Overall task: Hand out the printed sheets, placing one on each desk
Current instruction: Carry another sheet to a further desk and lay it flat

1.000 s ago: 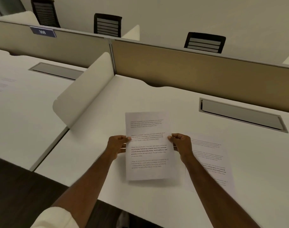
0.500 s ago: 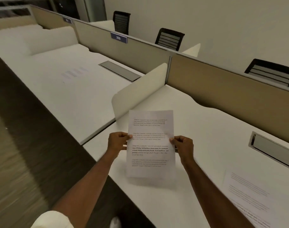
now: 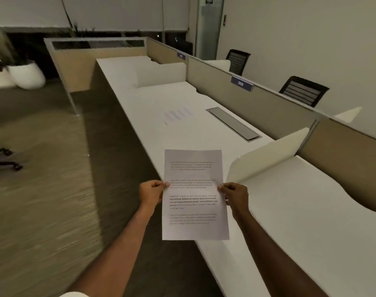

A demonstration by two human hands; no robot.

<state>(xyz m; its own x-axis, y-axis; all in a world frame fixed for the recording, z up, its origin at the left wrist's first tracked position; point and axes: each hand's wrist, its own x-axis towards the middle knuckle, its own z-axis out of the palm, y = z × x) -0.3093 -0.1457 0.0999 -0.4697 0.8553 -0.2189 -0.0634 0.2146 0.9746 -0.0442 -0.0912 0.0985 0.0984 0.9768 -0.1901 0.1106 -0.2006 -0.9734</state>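
Note:
I hold printed sheets (image 3: 193, 194) upright in front of me, over the front edge of the long white desk row. My left hand (image 3: 151, 192) pinches their left edge and my right hand (image 3: 236, 195) pinches their right edge. How many sheets are in the stack I cannot tell. One printed sheet (image 3: 178, 115) lies flat on the middle desk (image 3: 152, 99) ahead. The nearest desk (image 3: 300, 221) lies to my right. The farthest desk (image 3: 120, 62) is beyond a low white divider (image 3: 161, 75).
A rounded white divider (image 3: 266, 156) separates the near and middle desks. Beige partition panels (image 3: 257, 106) run along the back. A grey cable tray (image 3: 233, 123) is set into the middle desk. Black chairs (image 3: 302, 91) stand behind the partition. A white planter (image 3: 27, 75) stands far left.
My view has swung left along the desk row. The sheet laid on the near desk has left the frame, and the farthest desk and the aisle have come into view. Both hands keep their pinch.

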